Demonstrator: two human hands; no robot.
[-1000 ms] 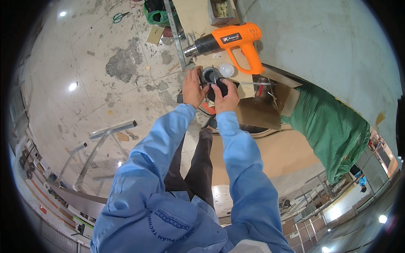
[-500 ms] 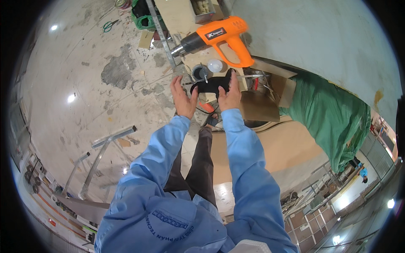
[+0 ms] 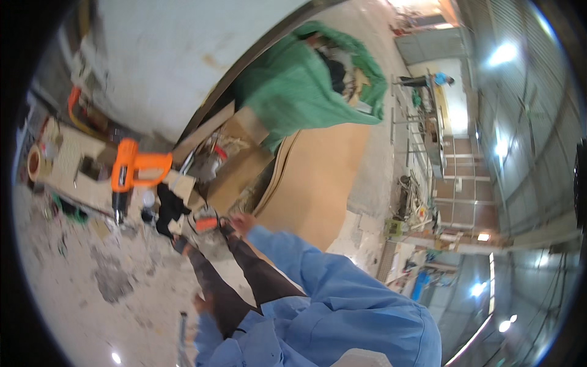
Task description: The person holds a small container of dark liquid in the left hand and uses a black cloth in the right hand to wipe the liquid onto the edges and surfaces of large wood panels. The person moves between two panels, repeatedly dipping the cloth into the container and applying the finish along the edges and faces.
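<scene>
My right hand (image 3: 243, 221) hovers, grip too blurred to tell, near the limp, light black strap (image 3: 169, 208), best pinched mid-length.

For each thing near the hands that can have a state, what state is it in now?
Orange heat gun: lying on the cardboard, nozzle toward the floor, not held.
Black object: beside the heat gun, not held.
Right hand: blurred, near a small orange thing; grip unclear.
Left hand: low by the leg, mostly hidden.
Green cloth: draped, crumpled.
</scene>
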